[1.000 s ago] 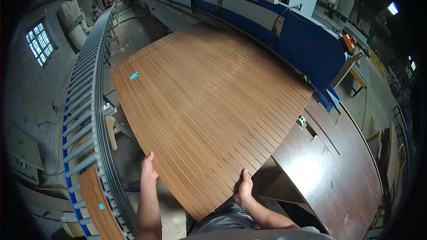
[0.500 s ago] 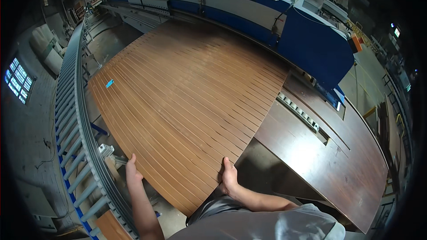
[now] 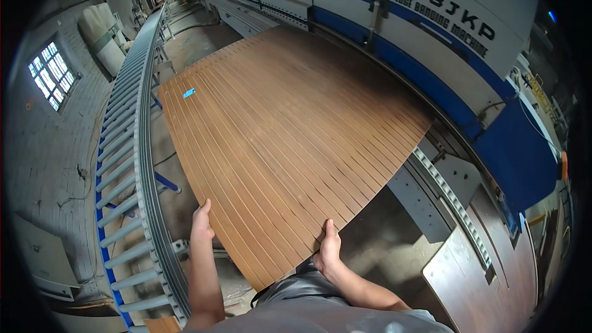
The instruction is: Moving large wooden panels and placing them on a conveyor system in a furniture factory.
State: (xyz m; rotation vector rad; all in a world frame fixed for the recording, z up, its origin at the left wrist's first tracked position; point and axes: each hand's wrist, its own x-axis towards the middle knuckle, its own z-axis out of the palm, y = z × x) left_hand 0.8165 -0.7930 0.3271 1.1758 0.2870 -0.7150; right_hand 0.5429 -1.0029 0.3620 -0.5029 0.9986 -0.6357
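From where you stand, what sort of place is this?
Most likely a woodworking or furniture factory: both hands grip a large grooved wooden panel beside a long blue-and-white panel-processing machine, with a roller conveyor running alongside on the left.

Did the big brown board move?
Yes. The grooved brown board has slid forward alongside the blue-and-white machine, away from the dark panel at right.

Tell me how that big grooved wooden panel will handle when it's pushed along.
The grooved wooden panel is wide and thin, so it probably flexes a little and feels unwieldy. The left hand and right hand grip only its near edge, so it may swing sideways. Its smooth face looks likely to slide easily.
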